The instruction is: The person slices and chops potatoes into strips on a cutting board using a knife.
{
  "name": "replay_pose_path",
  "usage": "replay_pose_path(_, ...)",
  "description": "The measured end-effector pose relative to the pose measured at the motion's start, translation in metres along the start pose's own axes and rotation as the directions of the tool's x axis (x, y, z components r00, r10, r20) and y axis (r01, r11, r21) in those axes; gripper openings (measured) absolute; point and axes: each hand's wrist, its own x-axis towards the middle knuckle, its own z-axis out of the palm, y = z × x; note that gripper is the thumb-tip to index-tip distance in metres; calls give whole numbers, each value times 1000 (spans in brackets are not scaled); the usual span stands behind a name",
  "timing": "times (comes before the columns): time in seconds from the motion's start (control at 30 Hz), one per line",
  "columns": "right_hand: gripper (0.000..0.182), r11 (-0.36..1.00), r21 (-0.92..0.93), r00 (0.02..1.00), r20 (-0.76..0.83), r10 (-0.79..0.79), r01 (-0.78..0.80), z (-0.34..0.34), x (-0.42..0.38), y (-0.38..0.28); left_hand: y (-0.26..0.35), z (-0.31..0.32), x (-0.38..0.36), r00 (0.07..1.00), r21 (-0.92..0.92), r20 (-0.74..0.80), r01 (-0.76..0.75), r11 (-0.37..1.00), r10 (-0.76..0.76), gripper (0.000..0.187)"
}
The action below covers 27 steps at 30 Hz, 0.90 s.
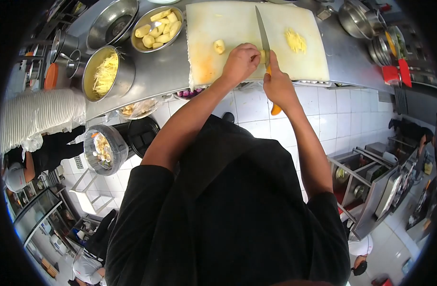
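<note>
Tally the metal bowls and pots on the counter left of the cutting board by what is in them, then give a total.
Peeled yellow chunks: 1, the chunk bowl
Yellow shreds: 1, the shred pot
Nothing visible inside: 1, the bare bowl
Total: 3
The left hand and right hand work on the cutting board.

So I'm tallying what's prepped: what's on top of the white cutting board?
On the cutting board: a yellow chunk, a shredded pile, and the knife. The left hand covers the piece being cut.
</note>
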Motion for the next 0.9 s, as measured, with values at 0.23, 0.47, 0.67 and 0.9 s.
replay_pose_path(0.23,67,999,26,1000,11,25,-26,-12,7,3,-2,0,1,1000,28,5,-10,1000,10,9)
replay_pose_path(0.47,68,995,34,990,106,95,-99,-27,-18,-17,1,-1,0,1000,3,9,6,1000,-6,10)
replay_pose_path(0.67,69,999,28,1000,9,27,-28,2,5,0,1,-1,1,1000,12,-8,2,1000,-2,10)
replay_pose_path(0.9,68,999,37,999,22,33,-34,-11,7,4,-6,2,1,999,39,-13,-30,999,31,10)
